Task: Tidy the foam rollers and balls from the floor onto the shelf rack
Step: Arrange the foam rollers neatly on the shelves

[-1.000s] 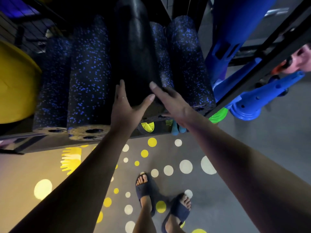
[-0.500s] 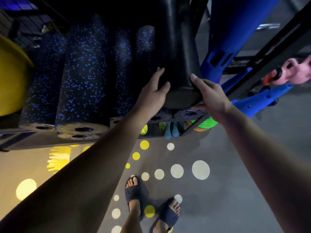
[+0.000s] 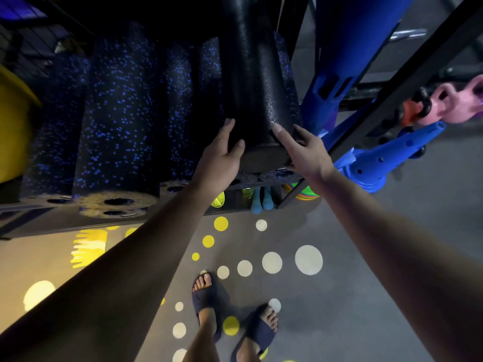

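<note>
Grey floor [image 3: 366, 257], dotted with yellow and white circles, under a dark shelf rack [image 3: 52, 222].

Left hand [image 3: 220, 155]: pressed flat against the left side of the black roller [image 3: 256, 87] at its near end, fingers straight, thumb set on the rim of the end face.

Right hand [image 3: 305, 152]: laid against the right side of the same end, forefinger straight along the foam, other fingers spread lower down. Closed round nothing; roller held between the two hands.

Black roller: pointed lengthwise into the rack, above the right end of the row of blue-speckled rollers [image 3: 117, 121]. Resting on them or lifted clear, could not be told.

Speckled rollers: lay side by side on the shelf, hollow ends facing out.

Just right of the roller, past a slanted black bar: blue cones [image 3: 386, 158], tipped over. Beyond these, a pink kettlebell [image 3: 454, 100].

Far left: part of a yellow ball [image 3: 10, 126].

Under the shelf: teal pieces [image 3: 261, 202] and coloured discs [image 3: 305, 193], too small to name further.

Below: two feet in dark sandals [image 3: 206, 299] on the dotted floor.
</note>
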Demonstrator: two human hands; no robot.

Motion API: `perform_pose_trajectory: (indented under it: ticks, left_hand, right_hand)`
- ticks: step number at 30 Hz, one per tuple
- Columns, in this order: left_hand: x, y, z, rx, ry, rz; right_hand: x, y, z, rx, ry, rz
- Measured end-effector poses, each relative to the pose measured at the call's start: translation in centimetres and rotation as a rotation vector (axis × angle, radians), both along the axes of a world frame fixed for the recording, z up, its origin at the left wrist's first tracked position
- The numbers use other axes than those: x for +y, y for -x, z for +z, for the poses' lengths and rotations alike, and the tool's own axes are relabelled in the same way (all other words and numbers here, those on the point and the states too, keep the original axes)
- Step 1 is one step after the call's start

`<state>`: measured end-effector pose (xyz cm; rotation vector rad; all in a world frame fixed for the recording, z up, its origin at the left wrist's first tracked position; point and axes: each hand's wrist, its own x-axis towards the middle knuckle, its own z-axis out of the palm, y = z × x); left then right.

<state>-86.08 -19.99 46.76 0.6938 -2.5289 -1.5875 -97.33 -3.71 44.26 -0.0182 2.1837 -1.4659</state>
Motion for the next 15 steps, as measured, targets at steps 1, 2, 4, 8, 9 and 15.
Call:
perform_pose_trajectory:
  ticks: [1, 2, 4, 8, 9, 15]
  left_hand:
    - [0.2, -0.1, 0.0, 0.003, 0.015, 0.009]
    - [0.3, -0.1, -0.1, 0.007, 0.030, 0.020]
    - [0.5, -0.3, -0.1, 0.011, 0.046, 0.038]
    - [0.9, -0.4, -0.2, -0.008, 0.092, 0.001]
    - [1.0, -0.4, -0.2, -0.008, 0.101, -0.017]
    - [-1.7, -3.3, 1.2, 0.055, 0.326, -0.011]
  right_hand:
    - [0.0, 0.0, -0.2, -0.004, -0.001, 0.000]
    - [-0.1, 0.0, -0.3, -0.004, -0.006, -0.009]
    - [-0.4, 0.1, -0.4, 0.018, -0.037, -0.011]
    - [-0.4, 0.0, -0.6, 0.029, -0.038, -0.003]
    - [-0.3, -0.1, -0.7, 0.017, -0.027, 0.002]
    - [-1.3, -4.2, 0.8, 0.508, -0.258, -0.083]
